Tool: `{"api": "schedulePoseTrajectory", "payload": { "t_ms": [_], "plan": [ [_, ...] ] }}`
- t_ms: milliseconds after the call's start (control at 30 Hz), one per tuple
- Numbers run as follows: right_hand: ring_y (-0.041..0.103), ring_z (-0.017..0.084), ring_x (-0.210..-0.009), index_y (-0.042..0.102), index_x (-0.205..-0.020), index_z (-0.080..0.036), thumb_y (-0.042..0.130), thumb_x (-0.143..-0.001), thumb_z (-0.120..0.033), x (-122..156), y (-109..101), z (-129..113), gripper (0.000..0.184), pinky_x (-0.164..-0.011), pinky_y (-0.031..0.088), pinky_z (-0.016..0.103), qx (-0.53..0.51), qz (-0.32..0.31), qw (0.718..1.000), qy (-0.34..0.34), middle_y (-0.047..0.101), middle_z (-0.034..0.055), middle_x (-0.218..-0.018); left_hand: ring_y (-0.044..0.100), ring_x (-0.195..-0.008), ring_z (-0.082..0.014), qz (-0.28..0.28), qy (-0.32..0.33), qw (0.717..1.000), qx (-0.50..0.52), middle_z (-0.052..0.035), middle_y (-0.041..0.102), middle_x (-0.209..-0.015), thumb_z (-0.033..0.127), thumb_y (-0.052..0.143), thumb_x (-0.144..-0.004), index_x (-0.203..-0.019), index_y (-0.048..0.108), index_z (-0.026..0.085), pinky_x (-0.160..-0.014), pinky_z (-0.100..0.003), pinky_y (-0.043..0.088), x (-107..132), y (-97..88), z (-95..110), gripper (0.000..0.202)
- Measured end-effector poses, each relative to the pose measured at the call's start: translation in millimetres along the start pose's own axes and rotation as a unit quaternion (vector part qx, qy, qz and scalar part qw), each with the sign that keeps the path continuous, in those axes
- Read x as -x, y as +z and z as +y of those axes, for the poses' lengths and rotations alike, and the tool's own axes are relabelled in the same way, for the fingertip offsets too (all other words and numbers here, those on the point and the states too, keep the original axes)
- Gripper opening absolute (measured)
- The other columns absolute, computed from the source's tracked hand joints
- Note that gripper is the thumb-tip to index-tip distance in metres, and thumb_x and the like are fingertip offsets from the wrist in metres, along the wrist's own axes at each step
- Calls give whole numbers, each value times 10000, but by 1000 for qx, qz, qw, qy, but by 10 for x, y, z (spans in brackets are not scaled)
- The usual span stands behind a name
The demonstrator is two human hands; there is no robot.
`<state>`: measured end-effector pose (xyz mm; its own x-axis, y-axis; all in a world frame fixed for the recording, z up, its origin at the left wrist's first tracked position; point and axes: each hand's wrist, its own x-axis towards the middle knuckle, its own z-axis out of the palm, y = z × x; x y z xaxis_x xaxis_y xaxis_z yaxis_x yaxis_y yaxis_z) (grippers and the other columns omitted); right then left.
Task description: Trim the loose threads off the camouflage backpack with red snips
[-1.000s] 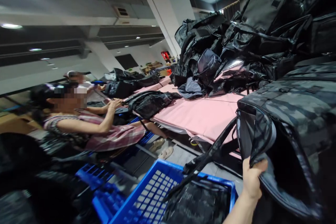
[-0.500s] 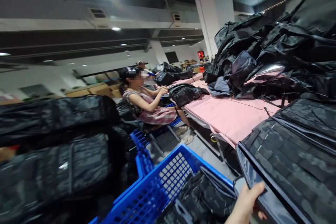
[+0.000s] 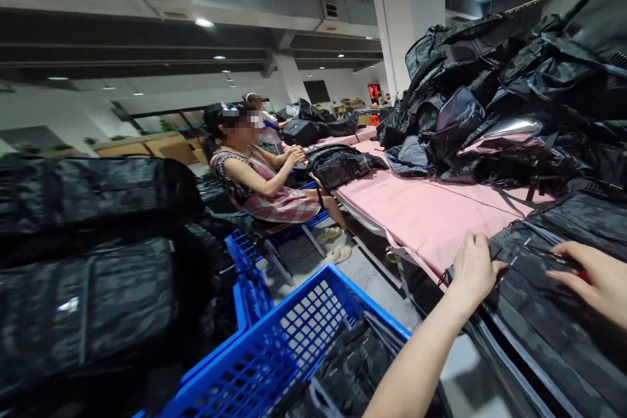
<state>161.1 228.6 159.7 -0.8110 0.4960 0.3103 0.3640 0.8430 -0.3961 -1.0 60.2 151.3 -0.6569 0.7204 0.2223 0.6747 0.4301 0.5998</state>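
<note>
Left hand (image 3: pixel 474 269) now curled over near edge of camo bag (image 3: pixel 553 300) lying flat on pink table (image 3: pixel 416 215); 0.5 s ago it gripped from below. Right hand (image 3: pixel 595 281) newly in view, loosely open, resting on bag. Bag settled.

No readable text, label, brand or number anywhere. Red glowing sign (image 3: pixel 374 91) far back beside the pillar (image 3: pixel 402 13): too small and blurred to read. Nothing legible on the camouflage bag (image 3: pixel 548 300), the heaped black bags (image 3: pixel 494 78) or the blue crate (image 3: pixel 294 346).
</note>
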Motion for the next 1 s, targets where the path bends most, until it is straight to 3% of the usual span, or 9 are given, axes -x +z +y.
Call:
{"api": "schedulePoseTrajectory", "payload": {
  "t_ms": [100, 200, 300, 367, 467, 533, 567, 800, 1000],
  "plan": [
    [687, 280, -724, 693, -950, -273, 439, -763, -564, -347, 233, -200, 428, -641, 500, 400, -49, -27, 998, 29, 723, 38, -826, 646, -1024, -287, -17, -36, 999, 2, -141, 640, -1150, 240, 754, -831, -1104, 620, 158, -910, -376, 519, -39, 65, 13, 315],
    [713, 278, -798, 732, -982, -274, 456, -757, -570, -523, 550, -185, 463, -718, 545, 402, -84, -27, 996, 35, 746, 32, -894, 657, -926, -268, 56, -35, 992, 108, -107, 665, -956, 211, 627, -906, -892, 656, 195, -901, -376, 506, 40, 152, -94, 36],
    [713, 283, -966, 750, -1034, -262, 440, -788, -610, -459, 831, -54, 527, -803, 576, 395, -118, -11, 992, 45, 747, 41, -1043, 642, -783, -229, 131, -30, 959, 249, -60, 641, -757, 210, 608, -893, -715, 619, 221, -849, -345, 502, 111, 267, -235, 178],
    [708, 276, -996, 739, -1112, -258, 422, -826, -637, -332, 947, 26, 571, -786, 585, 381, -134, 0, 990, 52, 738, 44, -1089, 609, -632, -187, 137, -72, 924, 349, -17, 596, -617, 276, 644, -868, -682, 591, 218, -706, -300, 505, 134, 327, -309, 202],
    [723, 257, -841, 723, -1174, -278, 456, -844, -663, -153, 1025, 96, 573, -677, 576, 357, -147, 2, 987, 56, 749, 33, -969, 522, -447, -124, 164, -160, 829, 510, 32, 551, -504, 472, 671, -835, -689, 551, 197, -501, -230, 425, 174, 325, -362, 334],
    [712, 246, -738, 737, -1138, -280, 494, -827, -678, -86, 1044, 123, 560, -621, 554, 344, -154, 7, 986, 65, 743, 29, -869, 531, -442, -107, 193, -171, 775, 576, 23, 594, -520, 552, 716, -783, -708, 552, 177, -498, -214, 428, 230, 266, -359, 416],
    [711, 245, -739, 743, -1109, -277, 506, -819, -684, -63, 1051, 131, 554, -620, 549, 341, -160, 16, 984, 74, 742, 31, -870, 558, -465, -110, 195, -166, 765, 591, 8, 624, -540, 568, 741, -760, -715, 566, 166, -525, -218, 453, 268, 231, -350, 441],
    [664, 258, -1086, 644, -1208, -272, 510, -887, -699, 165, 1056, -27, 551, -848, 554, 359, -215, 70, 969, 97, 698, 43, -1182, 651, -642, -153, 145, -178, 780, 583, -55, 729, -681, 508, 817, -717, -754, 709, 122, -692, -263, 520, 528, 159, -308, 403],
    [681, 197, -890, 670, -1110, -262, 521, -949, -594, 318, 992, -273, 398, -746, 573, 291, -230, 90, 969, -2, 700, 30, -1064, 650, -730, -171, 148, -186, 789, 567, -57, 744, -786, 434, 803, -749, -860, 756, 136, -756, -279, 515, 658, 253, -347, 322]
  ]
}}
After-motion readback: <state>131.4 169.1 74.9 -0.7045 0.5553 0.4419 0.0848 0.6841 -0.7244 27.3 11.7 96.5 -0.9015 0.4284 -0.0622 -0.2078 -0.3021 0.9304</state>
